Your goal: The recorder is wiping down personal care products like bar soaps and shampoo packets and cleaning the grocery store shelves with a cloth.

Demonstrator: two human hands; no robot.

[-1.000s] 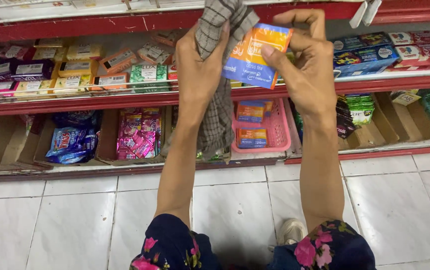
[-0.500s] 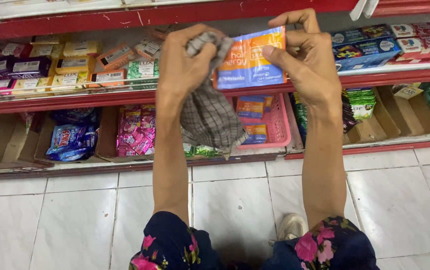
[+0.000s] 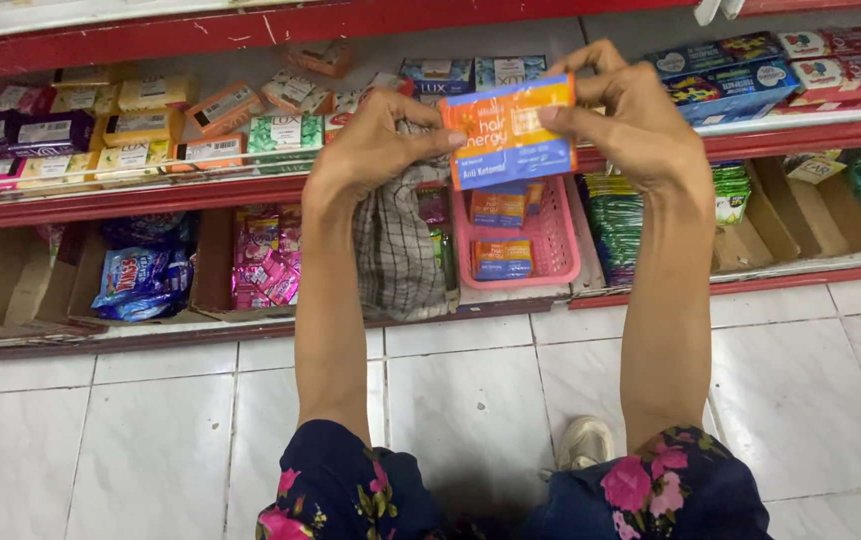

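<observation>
An orange-and-blue sachet [image 3: 508, 132] is held flat and upright, facing the camera; a checked cloth [image 3: 401, 245] hangs to its left.

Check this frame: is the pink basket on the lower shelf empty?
No. The pink basket holds orange-and-blue packets, like the packet held between both hands.

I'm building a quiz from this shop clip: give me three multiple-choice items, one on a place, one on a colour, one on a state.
1. Where does the pink basket sit?
A. on the floor tiles
B. on the lower shelf
C. on the top shelf

2. What colours is the sachet?
A. orange and blue
B. green and white
C. all black

3. How is the sachet held?
A. by the left hand alone
B. lying loose on a shelf
C. between both hands, the right hand too

Key: B, it stands among the lower-shelf goods; A, orange top with blue band; C, fingers of each hand pinch an end.
</observation>
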